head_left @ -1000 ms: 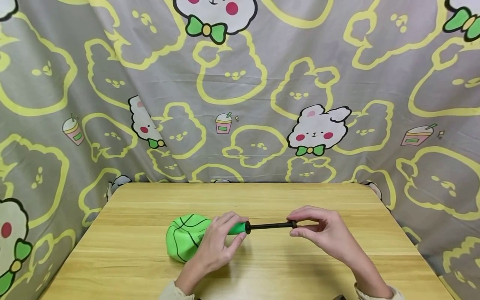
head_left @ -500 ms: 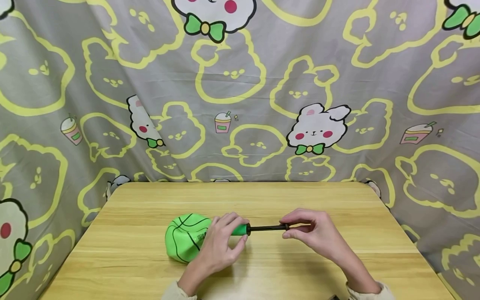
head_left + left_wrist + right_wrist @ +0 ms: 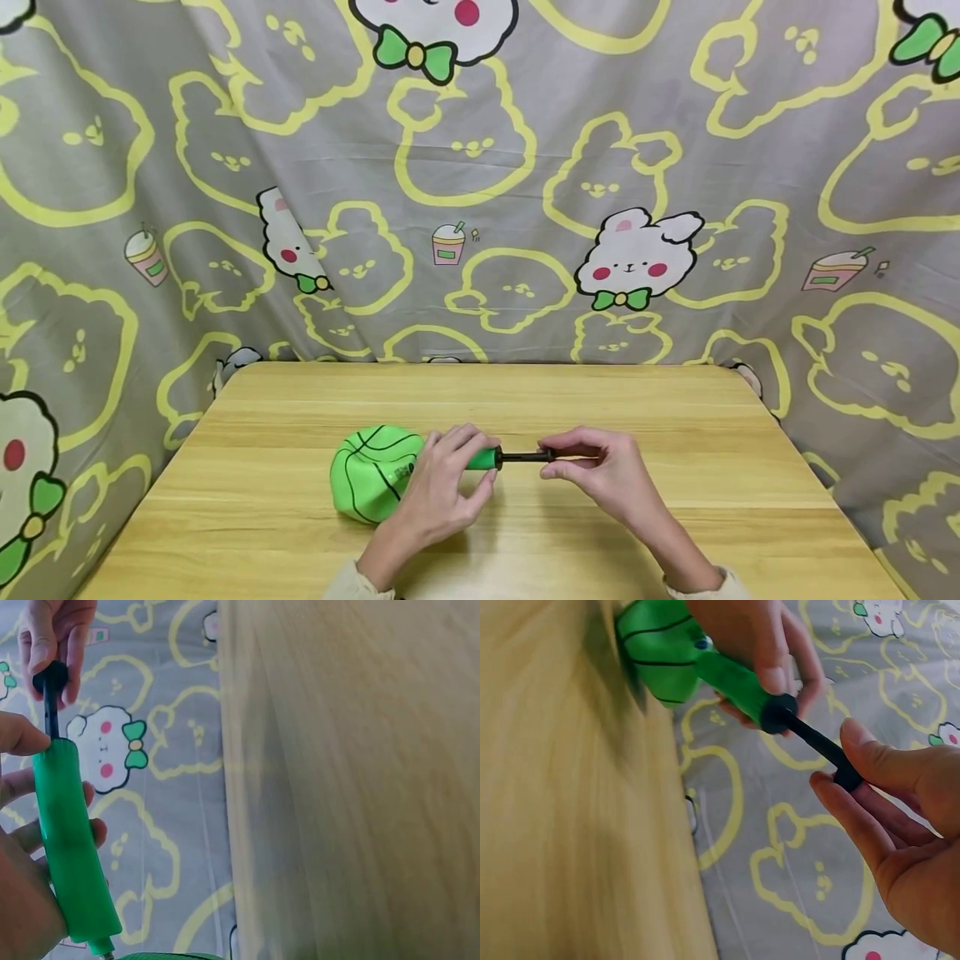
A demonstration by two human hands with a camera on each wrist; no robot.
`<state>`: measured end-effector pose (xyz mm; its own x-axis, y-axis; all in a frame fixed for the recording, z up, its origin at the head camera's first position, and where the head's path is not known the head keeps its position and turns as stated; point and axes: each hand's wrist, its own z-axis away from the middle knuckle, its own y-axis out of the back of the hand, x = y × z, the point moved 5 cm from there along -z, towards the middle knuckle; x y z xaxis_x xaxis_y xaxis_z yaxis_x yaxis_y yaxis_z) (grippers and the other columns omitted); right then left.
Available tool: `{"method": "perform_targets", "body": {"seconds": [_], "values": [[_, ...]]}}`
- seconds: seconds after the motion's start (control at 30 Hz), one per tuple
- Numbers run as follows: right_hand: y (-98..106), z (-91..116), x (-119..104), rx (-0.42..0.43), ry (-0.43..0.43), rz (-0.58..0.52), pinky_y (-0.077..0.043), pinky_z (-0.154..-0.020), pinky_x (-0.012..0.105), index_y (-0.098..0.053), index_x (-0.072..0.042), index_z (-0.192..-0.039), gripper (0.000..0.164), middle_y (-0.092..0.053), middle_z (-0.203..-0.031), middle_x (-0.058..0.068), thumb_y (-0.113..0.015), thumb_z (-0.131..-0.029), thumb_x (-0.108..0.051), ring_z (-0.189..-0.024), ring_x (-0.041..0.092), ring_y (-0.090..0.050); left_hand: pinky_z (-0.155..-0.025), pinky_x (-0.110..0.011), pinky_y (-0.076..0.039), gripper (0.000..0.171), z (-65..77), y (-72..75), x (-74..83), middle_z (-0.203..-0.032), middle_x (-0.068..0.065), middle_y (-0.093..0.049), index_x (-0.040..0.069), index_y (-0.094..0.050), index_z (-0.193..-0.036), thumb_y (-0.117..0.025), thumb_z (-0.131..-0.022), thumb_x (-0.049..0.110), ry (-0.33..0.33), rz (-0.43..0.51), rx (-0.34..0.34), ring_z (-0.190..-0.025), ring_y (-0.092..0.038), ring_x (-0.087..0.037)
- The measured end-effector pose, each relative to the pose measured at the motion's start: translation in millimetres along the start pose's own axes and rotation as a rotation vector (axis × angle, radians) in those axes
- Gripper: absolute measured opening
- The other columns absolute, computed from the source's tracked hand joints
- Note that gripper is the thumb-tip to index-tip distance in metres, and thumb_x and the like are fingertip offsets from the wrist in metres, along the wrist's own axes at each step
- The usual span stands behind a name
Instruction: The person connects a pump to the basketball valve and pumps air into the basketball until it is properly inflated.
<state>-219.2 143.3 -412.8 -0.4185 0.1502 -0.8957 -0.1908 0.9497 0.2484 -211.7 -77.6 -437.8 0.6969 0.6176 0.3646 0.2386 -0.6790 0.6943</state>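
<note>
A hand pump with a green barrel [image 3: 71,847] lies level in my left hand [image 3: 442,487], whose fingers curl round the barrel. Its nozzle end meets a dented, part-flat green ball [image 3: 371,475] with black lines, to the left on the table. From the barrel's right end the black plunger rod [image 3: 525,457] sticks out a short way. At its tip, my right hand [image 3: 603,471] pinches the black end knob [image 3: 847,778] between thumb and fingers. My left hand hides part of the ball and barrel in the head view.
The wooden table [image 3: 712,500] spreads out under both hands. Behind it and at both sides hangs a grey curtain [image 3: 517,192] with yellow cartoon outlines and white rabbits.
My right hand has moved left toward my left hand, pushing the plunger rod into the barrel, so less of the rod shows. My left hand and the ball stay nearly in place.
</note>
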Motion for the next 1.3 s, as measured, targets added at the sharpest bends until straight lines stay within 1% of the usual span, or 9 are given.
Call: {"method": "perform_targets", "body": {"seconds": [0.23, 0.37, 0.53, 0.63, 0.8, 0.87, 1.03, 1.13, 1.3], "values": [[-13.4, -0.2, 9.5, 0.012, -0.016, -0.045, -0.06, -0.071, 0.036, -0.078, 0.003, -0.101, 0.026, -0.077, -0.101, 0.014, -0.087, -0.076, 0.001, -0.091, 0.023, -0.076, -0.086, -0.037, -0.044, 0.033, 0.7, -2.5, 0.6, -0.111, 0.006, -0.067, 0.017, -0.07, -0.119, -0.072, -0.087, 0.025, -0.002, 0.002, -0.028, -0.103, -0.063, -0.011], [-21.5, 0.4, 14.9, 0.01, -0.03, -0.058, -0.06, -0.072, 0.036, -0.078, 0.0, -0.1, 0.025, -0.077, -0.102, 0.012, -0.087, -0.077, 0.0, -0.093, 0.023, -0.075, -0.084, -0.034, -0.042, 0.033, 0.6, -3.3, 2.3, -0.11, 0.007, -0.066, 0.019, -0.07, -0.118, -0.072, -0.086, 0.025, -0.009, 0.0, -0.034, -0.101, -0.063, -0.01], [-28.1, 0.6, 18.3, -0.018, -0.039, -0.058, -0.06, -0.074, 0.035, -0.077, -0.001, -0.103, 0.024, -0.076, -0.104, 0.014, -0.085, -0.079, 0.001, -0.096, 0.023, -0.075, -0.083, -0.032, -0.04, 0.03, 0.8, -4.5, 2.5, -0.11, 0.01, -0.065, 0.021, -0.07, -0.118, -0.071, -0.088, 0.026, -0.001, -0.008, -0.059, -0.1, -0.062, -0.009], [-29.3, 0.8, 16.9, -0.045, -0.019, -0.062, -0.059, -0.076, 0.035, -0.076, -0.001, -0.105, 0.024, -0.075, -0.106, 0.017, -0.084, -0.082, -0.003, -0.097, 0.023, -0.074, -0.084, -0.033, -0.041, 0.03, 0.7, -3.8, 1.5, -0.111, 0.01, -0.065, 0.022, -0.07, -0.119, -0.071, -0.089, 0.027, 0.004, -0.016, -0.067, -0.102, -0.062, -0.008], [-29.0, 1.2, 10.4, -0.07, 0.048, -0.043, -0.059, -0.077, 0.034, -0.076, -0.009, -0.108, 0.024, -0.074, -0.106, 0.009, -0.082, -0.085, -0.007, -0.099, 0.024, -0.073, -0.085, -0.035, -0.043, 0.029, -0.5, -1.1, -0.5, -0.111, 0.01, -0.065, 0.023, -0.07, -0.12, -0.072, -0.091, 0.029, 0.011, -0.004, -0.08, -0.102, -0.062, -0.008], [-28.9, 0.6, 6.5, -0.075, 0.076, -0.028, -0.059, -0.076, 0.034, -0.077, -0.009, -0.108, 0.023, -0.074, -0.106, 0.007, -0.082, -0.086, -0.006, -0.099, 0.025, -0.073, -0.086, -0.035, -0.044, 0.028, -0.7, 1.0, -2.0, -0.111, 0.01, -0.065, 0.022, -0.071, -0.119, -0.072, -0.091, 0.029, 0.013, 0.001, -0.077, -0.102, -0.062, -0.008], [-23.7, -0.4, -2.0, -0.08, 0.133, -0.019, -0.059, -0.076, 0.035, -0.075, -0.007, -0.108, 0.022, -0.073, -0.105, 0.013, -0.081, -0.086, -0.003, -0.097, 0.028, -0.072, -0.084, -0.034, -0.044, 0.028, -2.4, 6.1, -5.1, -0.108, 0.009, -0.066, 0.021, -0.072, -0.117, -0.073, -0.09, 0.029, -0.004, -0.014, -0.041, -0.101, -0.062, -0.009], [-18.4, -0.7, -3.4, -0.081, 0.133, -0.032, -0.059, -0.076, 0.036, -0.074, -0.005, -0.107, 0.023, -0.072, -0.105, 0.014, -0.082, -0.085, -0.003, -0.097, 0.029, -0.072, -0.083, -0.033, -0.044, 0.027, -3.0, 8.4, -6.7, -0.108, 0.009, -0.065, 0.023, -0.071, -0.116, -0.073, -0.089, 0.029, -0.008, -0.021, -0.026, -0.101, -0.061, -0.009], [-7.8, -1.8, -3.2, -0.086, 0.107, -0.045, -0.059, -0.076, 0.038, -0.073, -0.002, -0.105, 0.025, -0.07, -0.104, 0.017, -0.085, -0.083, -0.005, -0.096, 0.029, -0.072, -0.085, -0.034, -0.044, 0.028, -2.5, 10.7, -9.3, -0.108, 0.01, -0.065, 0.024, -0.071, -0.116, -0.073, -0.089, 0.029, 0.008, -0.014, -0.028, -0.102, -0.06, -0.008]]}}
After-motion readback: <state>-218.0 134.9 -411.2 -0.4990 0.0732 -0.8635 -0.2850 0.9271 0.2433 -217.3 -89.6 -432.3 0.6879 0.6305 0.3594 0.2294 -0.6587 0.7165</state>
